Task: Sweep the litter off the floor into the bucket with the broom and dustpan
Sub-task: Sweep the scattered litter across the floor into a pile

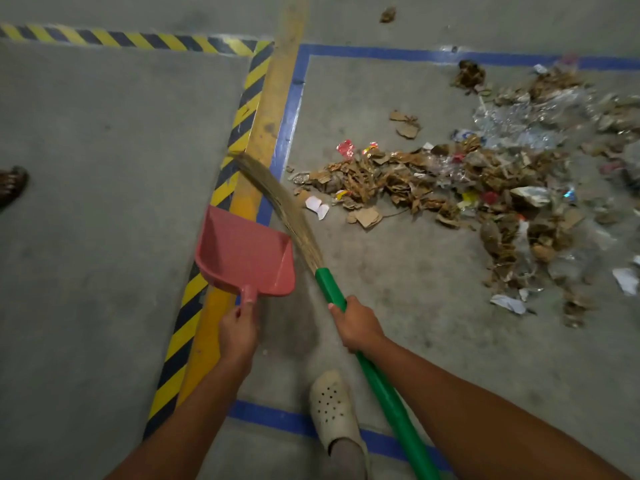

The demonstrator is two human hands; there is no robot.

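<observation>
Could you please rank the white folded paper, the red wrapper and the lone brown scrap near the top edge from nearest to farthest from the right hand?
From the right hand:
1. White folded paper, beside the broom bristles.
2. Red wrapper, at the pile's upper-left edge.
3. Lone brown scrap, beyond the blue tape.

— What is the floor (104,133) like?
— Grey concrete, marked with blue tape (294,102), a yellow band (273,109) and black-and-yellow hazard stripes (114,38).
— And on it?
— Litter (467,181): torn cardboard, clear plastic, wrappers, white paper scraps, spread inside the blue outline.
</observation>
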